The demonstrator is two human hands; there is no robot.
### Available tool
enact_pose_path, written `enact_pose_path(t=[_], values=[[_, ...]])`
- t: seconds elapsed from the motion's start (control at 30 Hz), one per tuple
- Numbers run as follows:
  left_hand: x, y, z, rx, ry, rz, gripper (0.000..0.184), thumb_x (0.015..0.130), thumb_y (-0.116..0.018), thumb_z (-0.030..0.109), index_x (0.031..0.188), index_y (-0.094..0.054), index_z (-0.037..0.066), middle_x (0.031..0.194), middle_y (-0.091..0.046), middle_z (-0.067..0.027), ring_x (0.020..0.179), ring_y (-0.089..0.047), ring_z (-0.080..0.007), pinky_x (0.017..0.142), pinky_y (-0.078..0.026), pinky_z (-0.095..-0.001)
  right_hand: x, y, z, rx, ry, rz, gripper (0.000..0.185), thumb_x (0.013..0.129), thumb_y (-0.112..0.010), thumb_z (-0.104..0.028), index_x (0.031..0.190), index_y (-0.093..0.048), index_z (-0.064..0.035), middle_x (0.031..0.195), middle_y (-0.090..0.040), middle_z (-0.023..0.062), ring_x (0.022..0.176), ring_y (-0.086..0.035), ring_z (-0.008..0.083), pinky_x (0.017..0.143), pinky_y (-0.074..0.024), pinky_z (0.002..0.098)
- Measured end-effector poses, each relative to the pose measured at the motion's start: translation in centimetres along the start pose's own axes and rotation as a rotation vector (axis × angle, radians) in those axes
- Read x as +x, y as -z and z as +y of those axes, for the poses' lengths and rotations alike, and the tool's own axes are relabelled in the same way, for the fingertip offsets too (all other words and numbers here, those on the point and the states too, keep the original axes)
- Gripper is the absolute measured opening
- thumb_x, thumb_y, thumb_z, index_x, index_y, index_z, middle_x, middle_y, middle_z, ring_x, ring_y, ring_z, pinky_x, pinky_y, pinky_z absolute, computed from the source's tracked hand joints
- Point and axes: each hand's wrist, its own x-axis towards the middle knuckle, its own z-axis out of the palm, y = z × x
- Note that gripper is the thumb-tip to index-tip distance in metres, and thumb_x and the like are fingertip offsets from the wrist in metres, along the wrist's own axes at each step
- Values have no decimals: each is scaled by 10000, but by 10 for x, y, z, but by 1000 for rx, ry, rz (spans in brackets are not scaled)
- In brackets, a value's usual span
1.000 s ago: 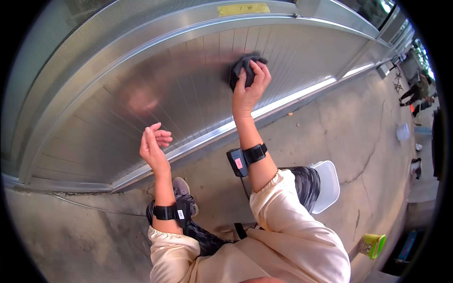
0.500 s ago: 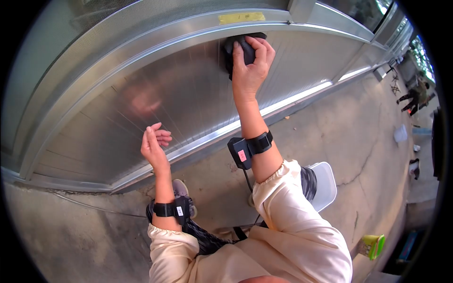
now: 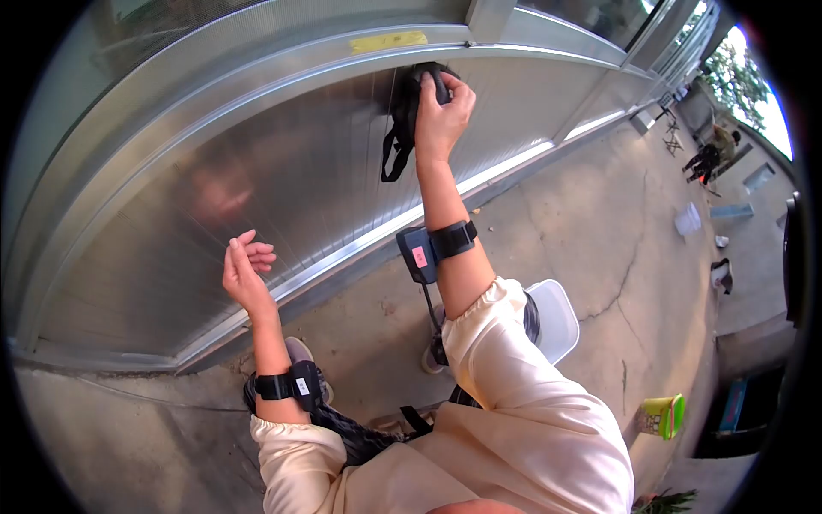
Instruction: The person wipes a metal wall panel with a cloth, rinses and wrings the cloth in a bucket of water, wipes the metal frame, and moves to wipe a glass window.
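Observation:
My right hand (image 3: 441, 120) grips a bunched black cloth (image 3: 404, 120) against the upper part of a shiny metal panel (image 3: 325, 163), just below its frame rail. A loop of the cloth dangles down the panel. My left hand (image 3: 248, 270) is lower and to the left, in front of the same panel, with nothing in it. Its fingers are loosely bent and apart, and a blurred reflection shows on the metal nearby. I cannot tell whether the left fingertips touch the panel.
A strip of yellow tape (image 3: 388, 41) is on the frame rail (image 3: 291, 64). A white plastic tub (image 3: 556, 321) stands by my legs on cracked concrete (image 3: 599, 257). A yellow-green bucket (image 3: 661, 417) sits at lower right. Farther off is another person (image 3: 717, 154).
My right hand still holds the cloth at the panel's top, but the cloth has shifted and a loop now hangs down. The whole view has turned slightly to the right.

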Motion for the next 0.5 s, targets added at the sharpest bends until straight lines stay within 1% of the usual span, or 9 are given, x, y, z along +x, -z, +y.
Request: enact_pose_path(t=[0.03,0.1,0.2,0.23,0.3,0.37,0.43,0.5], values=[[-1,0,0,4,2,2,391,966,-380,318,954,-619,8,683,-619,-45,562,-550,-82,502,-400,-198,3,1,-2,22,-30,19,245,776,-674,-231,888,-554,-49,992,-496,105,920,-534,287,806,-444,360],[0,1,0,7,2,3,392,965,-381,320,950,-620,9,684,-621,-46,562,-551,-82,503,-400,-198,-6,2,-6,-22,126,-80,236,785,-668,-216,893,-556,-38,983,-493,110,905,-529,282,803,-440,357],[2,4,2,-17,17,14,380,962,-397,314,968,-615,3,702,-620,-50,573,-548,-83,507,-395,-198,-1,8,-6,-17,168,-136,247,787,-667,-204,911,-552,-23,997,-481,121,901,-522,281,809,-434,356],[1,3,2,-50,29,20,381,962,-396,315,967,-614,2,701,-620,-51,572,-549,-85,507,-396,-199,11,6,1,17,77,-56,280,784,-671,-199,941,-538,-9,1026,-468,131,922,-510,283,826,-426,356],[0,4,4,-42,29,20,385,962,-394,317,963,-614,1,700,-620,-53,569,-549,-87,507,-397,-200,26,2,7,29,29,-23,302,786,-669,-198,971,-525,-6,1040,-458,138,939,-501,285,836,-420,357],[-2,2,7,-4,1,9,384,965,-390,312,937,-618,5,688,-623,-50,564,-557,-88,510,-399,-202,16,2,6,19,15,-19,284,798,-658,-194,973,-520,-17,1036,-459,137,945,-495,288,843,-413,358],[-2,2,8,1,5,9,383,965,-389,310,936,-618,5,688,-623,-50,564,-556,-88,511,-399,-203,0,1,22,-7,103,-40,257,809,-646,-188,964,-519,-27,1032,-459,139,948,-493,294,851,-404,360],[-3,2,7,4,14,13,381,965,-388,307,936,-618,5,688,-623,-49,563,-556,-88,512,-398,-203,-26,3,55,-2,-2,-21,231,826,-627,-187,953,-515,-31,1022,-463,140,955,-489,302,856,-394,369]])
